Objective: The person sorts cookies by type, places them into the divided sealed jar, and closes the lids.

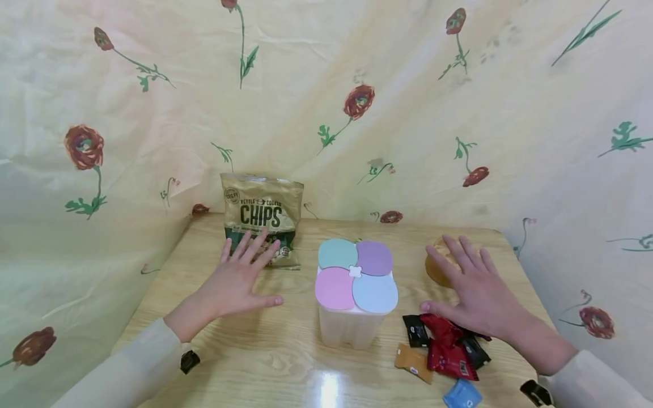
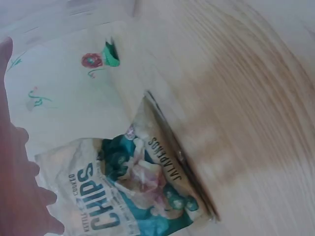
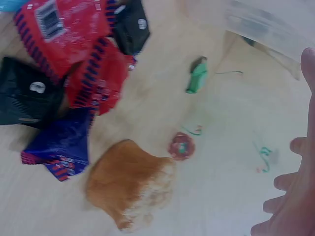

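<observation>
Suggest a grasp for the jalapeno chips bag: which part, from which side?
Probably the top seal of the jalapeno chips bag, pinched from above by the left hand, the nearer one: the bag stands upright, so that flat strip is topmost and uncovered. Clearance to the floral cloth behind it is hard to judge.

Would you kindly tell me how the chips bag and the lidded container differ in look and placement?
The chips bag is gold and green with printed lettering; the container has a pale body and a lid in plain teal, purple, pink and blue. The chips bag is crinkled; the container is boxy and upright. The chips bag sits near the backdrop; the container stands well forward of it. Both rest on the table.
</observation>
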Action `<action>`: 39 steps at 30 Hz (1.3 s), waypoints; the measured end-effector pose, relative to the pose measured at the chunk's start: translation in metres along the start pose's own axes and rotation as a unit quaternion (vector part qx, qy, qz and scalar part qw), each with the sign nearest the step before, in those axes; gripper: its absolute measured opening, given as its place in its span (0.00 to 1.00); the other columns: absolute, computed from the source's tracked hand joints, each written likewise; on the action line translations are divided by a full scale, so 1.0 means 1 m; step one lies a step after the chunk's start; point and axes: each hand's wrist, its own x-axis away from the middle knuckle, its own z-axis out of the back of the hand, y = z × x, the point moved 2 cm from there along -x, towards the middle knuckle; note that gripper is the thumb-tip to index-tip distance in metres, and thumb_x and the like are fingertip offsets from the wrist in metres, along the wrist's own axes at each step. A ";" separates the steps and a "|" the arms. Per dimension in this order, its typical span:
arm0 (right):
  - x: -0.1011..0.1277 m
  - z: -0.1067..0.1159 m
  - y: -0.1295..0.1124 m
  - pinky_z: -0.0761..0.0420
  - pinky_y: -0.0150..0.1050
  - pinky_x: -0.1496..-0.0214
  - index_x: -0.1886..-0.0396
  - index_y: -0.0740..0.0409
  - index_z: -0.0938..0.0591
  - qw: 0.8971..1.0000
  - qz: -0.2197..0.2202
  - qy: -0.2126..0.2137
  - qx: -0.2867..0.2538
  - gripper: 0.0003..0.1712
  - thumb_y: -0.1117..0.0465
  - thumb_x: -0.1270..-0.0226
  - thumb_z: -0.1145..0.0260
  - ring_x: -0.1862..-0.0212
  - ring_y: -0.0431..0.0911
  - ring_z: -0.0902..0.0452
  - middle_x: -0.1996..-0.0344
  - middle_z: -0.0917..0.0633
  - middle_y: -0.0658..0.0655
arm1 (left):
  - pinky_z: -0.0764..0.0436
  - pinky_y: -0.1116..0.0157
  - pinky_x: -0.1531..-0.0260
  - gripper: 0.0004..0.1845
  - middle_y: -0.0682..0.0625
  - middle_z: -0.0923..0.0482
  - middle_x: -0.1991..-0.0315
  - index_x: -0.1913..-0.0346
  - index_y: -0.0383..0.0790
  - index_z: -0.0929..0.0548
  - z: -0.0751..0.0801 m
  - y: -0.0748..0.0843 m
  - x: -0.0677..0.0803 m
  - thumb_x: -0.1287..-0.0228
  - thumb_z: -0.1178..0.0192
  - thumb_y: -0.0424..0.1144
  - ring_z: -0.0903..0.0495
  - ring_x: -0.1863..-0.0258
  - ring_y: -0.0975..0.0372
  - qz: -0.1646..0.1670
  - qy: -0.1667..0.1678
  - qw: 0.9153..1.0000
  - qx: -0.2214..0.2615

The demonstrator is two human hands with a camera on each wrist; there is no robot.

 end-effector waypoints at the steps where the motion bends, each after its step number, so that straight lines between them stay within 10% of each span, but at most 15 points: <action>1: -0.001 0.004 -0.002 0.54 0.77 0.26 0.18 0.47 0.39 1.000 0.002 0.005 -0.007 0.60 0.29 0.45 0.27 0.21 0.71 0.53 0.19 0.46 0.66 | 0.62 0.27 0.28 0.61 0.53 0.76 0.16 0.16 0.60 0.58 0.003 0.001 -0.001 0.47 0.54 0.87 0.65 0.18 0.40 -0.003 0.005 1.000 0.002; 7: -0.008 0.032 -0.015 0.33 0.69 0.36 0.28 0.50 0.25 0.995 0.048 0.054 -0.075 0.50 0.41 0.50 0.18 0.28 0.64 0.36 0.28 0.30 0.61 | 0.48 0.31 0.27 0.59 0.48 0.64 0.15 0.16 0.58 0.58 0.022 0.010 -0.005 0.41 0.42 0.78 0.53 0.18 0.43 -0.021 0.047 0.997 0.053; 10: -0.013 0.043 -0.023 0.27 0.50 0.37 0.33 0.49 0.21 0.989 0.076 0.075 -0.105 0.43 0.49 0.51 0.15 0.35 0.54 0.28 0.35 0.23 0.54 | 0.38 0.31 0.31 0.54 0.47 0.54 0.16 0.16 0.57 0.52 0.032 0.018 -0.007 0.38 0.37 0.69 0.44 0.21 0.42 -0.030 0.072 0.989 0.123; 15: -0.020 0.056 -0.037 0.34 0.18 0.36 0.38 0.42 0.18 0.978 0.100 0.076 -0.165 0.38 0.56 0.52 0.14 0.38 0.41 0.25 0.40 0.20 0.45 | 0.35 0.29 0.35 0.46 0.49 0.44 0.19 0.19 0.57 0.41 0.046 0.037 -0.012 0.37 0.33 0.59 0.43 0.21 0.44 -0.046 0.094 0.959 0.265; 25: -0.029 0.064 -0.069 0.20 0.29 0.46 0.42 0.42 0.16 0.961 0.125 0.046 -0.243 0.31 0.57 0.48 0.16 0.43 0.37 0.21 0.45 0.17 0.41 | 0.28 0.40 0.34 0.38 0.51 0.30 0.28 0.25 0.54 0.30 0.051 0.072 -0.025 0.38 0.31 0.55 0.28 0.31 0.51 -0.049 0.073 0.896 0.436; 39: -0.029 0.043 -0.085 0.17 0.30 0.50 0.45 0.44 0.14 0.945 0.146 0.034 -0.292 0.26 0.55 0.44 0.18 0.47 0.39 0.19 0.48 0.16 0.43 | 0.26 0.43 0.36 0.46 0.51 0.38 0.24 0.26 0.49 0.29 0.052 0.100 -0.033 0.49 0.23 0.53 0.32 0.31 0.54 -0.029 0.027 0.899 0.436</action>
